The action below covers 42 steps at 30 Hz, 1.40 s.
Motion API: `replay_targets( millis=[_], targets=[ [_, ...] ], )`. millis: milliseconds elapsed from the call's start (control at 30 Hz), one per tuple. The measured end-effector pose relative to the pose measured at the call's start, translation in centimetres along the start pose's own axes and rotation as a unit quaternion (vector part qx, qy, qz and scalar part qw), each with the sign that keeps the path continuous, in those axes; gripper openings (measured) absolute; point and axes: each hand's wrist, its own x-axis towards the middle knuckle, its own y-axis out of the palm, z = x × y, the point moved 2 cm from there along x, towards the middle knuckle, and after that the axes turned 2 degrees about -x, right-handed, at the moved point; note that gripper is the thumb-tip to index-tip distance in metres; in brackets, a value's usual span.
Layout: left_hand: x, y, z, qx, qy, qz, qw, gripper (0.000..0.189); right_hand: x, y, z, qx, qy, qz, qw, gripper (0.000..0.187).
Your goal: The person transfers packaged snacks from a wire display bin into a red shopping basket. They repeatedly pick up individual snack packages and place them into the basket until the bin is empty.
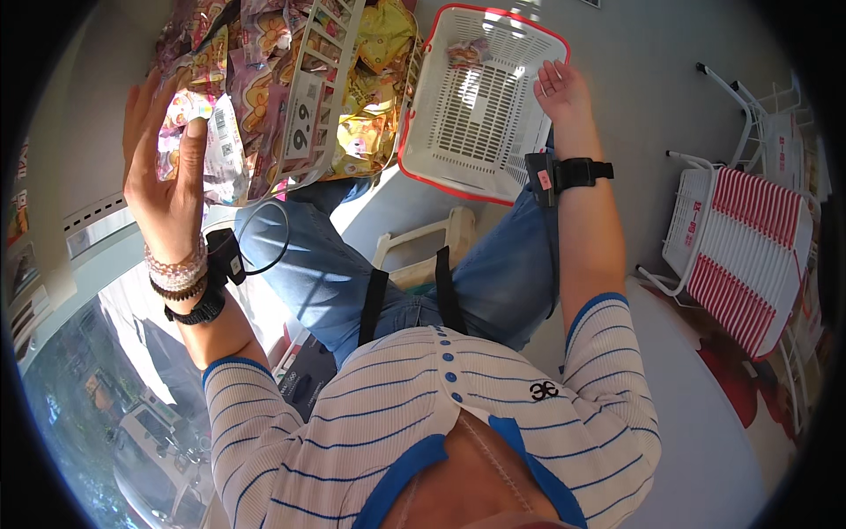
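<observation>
My left hand (162, 152) is at the near left of a white display basket (324, 79) heaped with pink snack packets (254, 99). Its thumb lies across a white and pink packet (226, 152) printed with barcodes, and its fingers stretch along the far side. Whether they grip the packet is hard to tell. My right hand (560, 89) rests by the right rim of a white plastic shopping basket (486, 112) with a red edge. That palm faces up, fingers loosely curled, holding nothing. One small snack packet (468, 53) lies inside the shopping basket, near its far end.
Yellow snack packets (373, 86) fill the compartment beside the pink ones. A price card (304, 118) hangs on the display basket. Below my legs is a beige plastic stool (429, 241). Red and white racks (750, 258) stand at right; a glass pane (125, 410) is at lower left.
</observation>
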Motion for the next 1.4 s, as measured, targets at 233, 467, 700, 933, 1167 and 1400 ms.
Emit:
replay_targets(
  millis=[233,467,700,933,1167,1400],
  targets=[
    [-10.2,7.0,-6.6,-0.177,0.036,0.135,0.974,0.019,10.0,3.3,-9.4,-0.383,-0.156,-0.006,0.910,0.025],
    [-18.6,19.0,-4.0,-0.268,-0.389,0.272,0.839,0.015,18.6,6.6,-14.4,-0.752,-0.350,0.102,0.549,0.043],
    [-21.8,21.7,-3.0,-0.303,-0.437,0.375,0.760,0.022,24.8,7.1,-15.3,-0.834,-0.455,0.111,0.290,0.036],
    [-22.3,21.6,-3.1,-0.300,-0.459,0.363,0.753,0.022,25.6,3.7,-17.4,-0.888,-0.359,0.053,0.281,0.017],
    [-20.6,20.6,-5.3,-0.317,-0.434,0.355,0.765,0.022,18.7,3.9,-13.1,-0.851,-0.254,0.111,0.447,0.030],
    [-18.3,16.9,-8.4,-0.322,-0.272,0.296,0.857,0.021,10.8,5.1,-3.5,-0.726,-0.300,0.188,0.590,0.040]
  ],
)
